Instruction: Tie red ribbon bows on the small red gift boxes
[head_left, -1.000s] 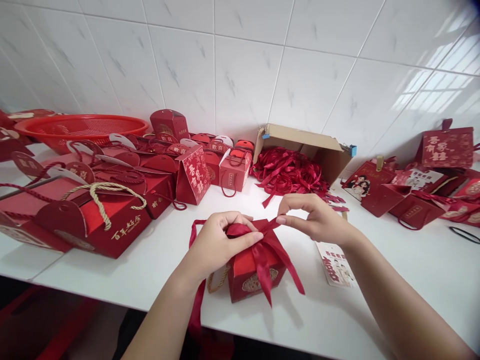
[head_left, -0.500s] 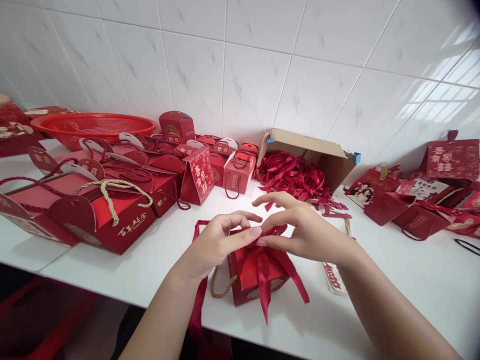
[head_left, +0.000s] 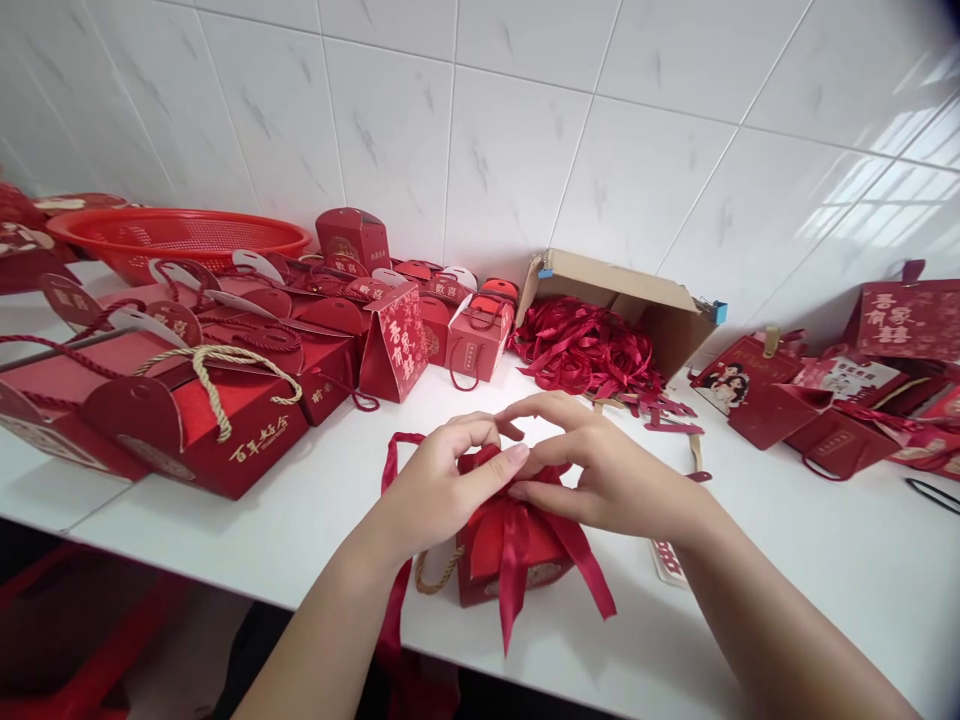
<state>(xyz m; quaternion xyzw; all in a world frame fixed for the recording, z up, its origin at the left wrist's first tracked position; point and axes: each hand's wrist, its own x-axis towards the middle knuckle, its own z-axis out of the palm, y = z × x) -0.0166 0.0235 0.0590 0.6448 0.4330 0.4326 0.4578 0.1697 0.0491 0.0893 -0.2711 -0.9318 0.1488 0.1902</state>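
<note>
A small red gift box (head_left: 516, 565) with a tan rope handle stands near the front edge of the white table (head_left: 825, 560). A dark red ribbon (head_left: 517, 540) is wrapped over its top, and its tails hang down the front. My left hand (head_left: 442, 485) pinches the ribbon at the top of the box. My right hand (head_left: 600, 470) meets it from the right, fingers curled on the same ribbon knot. A long ribbon end trails off the table edge under my left wrist.
Several red gift boxes (head_left: 225, 420) crowd the left side, with a red plastic basket (head_left: 180, 235) behind them. A tipped cardboard box (head_left: 645, 300) spills red ribbons (head_left: 592, 350) at the back. More red boxes (head_left: 847, 410) lie at the right. A printed card (head_left: 667, 560) lies under my right wrist.
My right hand let go of the ribbon end it pulled, opened briefly, then closed back onto the knot beside my left hand. The view shifted slightly.
</note>
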